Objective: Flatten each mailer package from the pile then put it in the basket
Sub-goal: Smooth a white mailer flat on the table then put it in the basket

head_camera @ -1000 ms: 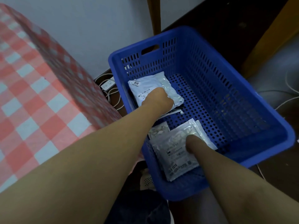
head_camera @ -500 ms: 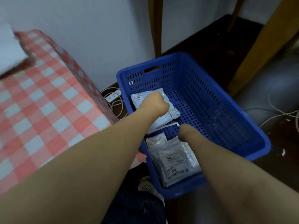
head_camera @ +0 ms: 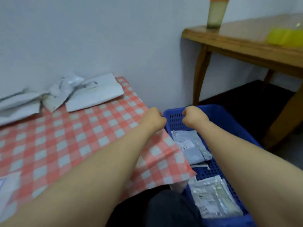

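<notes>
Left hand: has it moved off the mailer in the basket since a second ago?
Yes. The left hand has left the far mailer and risen out of the basket, now at its far left corner.

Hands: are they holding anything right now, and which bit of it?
Nothing is held. The left hand and the right hand are both curled up empty near the blue basket's far rim.
</notes>
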A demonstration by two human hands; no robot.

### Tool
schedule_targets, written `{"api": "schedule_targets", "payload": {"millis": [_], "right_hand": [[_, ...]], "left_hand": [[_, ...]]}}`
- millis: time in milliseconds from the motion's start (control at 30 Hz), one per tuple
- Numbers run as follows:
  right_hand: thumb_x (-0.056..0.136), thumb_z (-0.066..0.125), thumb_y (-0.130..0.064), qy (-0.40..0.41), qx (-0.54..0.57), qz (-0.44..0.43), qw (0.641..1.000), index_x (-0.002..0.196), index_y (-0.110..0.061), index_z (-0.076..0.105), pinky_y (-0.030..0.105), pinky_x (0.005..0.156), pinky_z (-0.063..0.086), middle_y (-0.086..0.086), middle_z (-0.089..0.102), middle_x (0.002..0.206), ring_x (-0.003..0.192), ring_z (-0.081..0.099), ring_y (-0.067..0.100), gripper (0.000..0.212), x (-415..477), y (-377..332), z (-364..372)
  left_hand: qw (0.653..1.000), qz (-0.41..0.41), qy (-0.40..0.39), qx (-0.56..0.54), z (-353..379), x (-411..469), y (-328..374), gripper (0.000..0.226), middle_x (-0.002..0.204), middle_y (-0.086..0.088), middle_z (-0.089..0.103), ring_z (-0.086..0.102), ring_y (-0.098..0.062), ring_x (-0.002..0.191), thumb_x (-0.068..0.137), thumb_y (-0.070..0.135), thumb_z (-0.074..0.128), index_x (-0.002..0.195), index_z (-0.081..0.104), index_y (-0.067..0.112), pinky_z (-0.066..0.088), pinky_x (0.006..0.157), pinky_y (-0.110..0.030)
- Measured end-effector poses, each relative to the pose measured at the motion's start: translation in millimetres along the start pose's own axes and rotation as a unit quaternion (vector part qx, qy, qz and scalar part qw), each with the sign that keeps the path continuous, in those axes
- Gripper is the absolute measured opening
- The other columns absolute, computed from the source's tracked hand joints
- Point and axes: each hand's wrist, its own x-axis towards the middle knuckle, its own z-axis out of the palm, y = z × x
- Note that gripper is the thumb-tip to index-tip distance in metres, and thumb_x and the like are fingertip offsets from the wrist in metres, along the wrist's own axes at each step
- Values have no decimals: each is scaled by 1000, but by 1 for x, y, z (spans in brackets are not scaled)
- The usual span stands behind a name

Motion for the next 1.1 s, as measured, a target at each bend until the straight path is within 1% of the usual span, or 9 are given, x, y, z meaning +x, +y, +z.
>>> {"api": "schedule_targets", "payload": {"millis": [300, 467, 533, 600, 700, 767, 933, 1033, 1100], "right_hand": [[89, 49, -11, -13, -1, -185, 983, 124, -16, 59, 34, 98, 44, 7, 57, 130, 118, 54, 27, 36, 11, -186, 37], [88, 52, -11, -4, 49, -257, 965, 113, -15, 67, 32, 90, 48, 4, 63, 119, 110, 58, 25, 29, 19, -269, 62], [86, 51, -7, -10, 70, -266, 961, 84, -13, 69, 30, 70, 46, 4, 64, 88, 88, 56, 27, 19, 28, -293, 70], [83, 49, -3, 0, 100, -262, 960, 54, -24, 39, 24, 50, 28, -2, 40, 59, 63, 40, 20, 37, 41, -315, 74], [88, 51, -6, -5, 120, -259, 958, 90, -15, 67, 23, 73, 42, 3, 62, 91, 85, 57, 17, 19, 63, -342, 79], [89, 51, -8, 10, 104, -238, 966, 125, -9, 57, 28, 92, 41, 8, 57, 127, 117, 53, 24, 36, 83, -356, 83], [88, 48, -11, 73, -2, -101, 992, 130, -7, 43, 39, 106, 32, 17, 39, 139, 130, 36, 35, 42, 129, -364, 82], [85, 51, -21, 60, -13, 5, 998, 141, -8, 30, 46, 113, 21, 19, 28, 147, 136, 25, 37, 61, 149, -356, 81], [72, 59, -31, 17, 17, 51, 998, 147, -13, 21, 46, 110, 26, 19, 28, 147, 134, 31, 37, 86, 164, -347, 86]], "left_hand": [[990, -92, 107, -14, -105, -20, -124, 12, 115, -14, 62, 57, -30, 110, 85, 13, 52, 75, 54, 18, 48, 90, -34], [979, -144, 144, -4, -152, -19, -192, 11, 100, -1, 57, 57, -26, 97, 84, 12, 50, 79, 51, 22, 48, 85, -33], [974, -155, 163, 2, -168, -14, -213, 18, 109, -6, 63, 58, -27, 103, 83, 11, 50, 96, 61, 17, 46, 84, -31], [972, -157, 178, -3, -181, -8, -232, 28, 122, -8, 61, 56, -27, 112, 85, 9, 49, 107, 63, 18, 44, 90, -31], [967, -170, 188, -8, -197, 9, -255, 19, 114, -9, 63, 56, -28, 110, 86, 9, 48, 92, 64, 17, 44, 87, -32], [965, -176, 193, -6, -205, 24, -267, 18, 89, -9, 60, 57, -31, 97, 86, 10, 48, 70, 52, 18, 42, 72, -30], [968, -170, 184, 1, -209, 66, -283, 9, 76, -7, 54, 56, -32, 90, 84, 12, 50, 75, 53, 11, 37, 63, -28], [971, -166, 173, -6, -199, 88, -287, 7, 93, -15, 57, 56, -33, 103, 84, 13, 51, 79, 55, 12, 40, 68, -30], [970, -178, 167, -7, -191, 98, -289, 24, 120, -11, 55, 53, -30, 112, 86, 18, 52, 108, 59, 10, 41, 81, -29]]}}
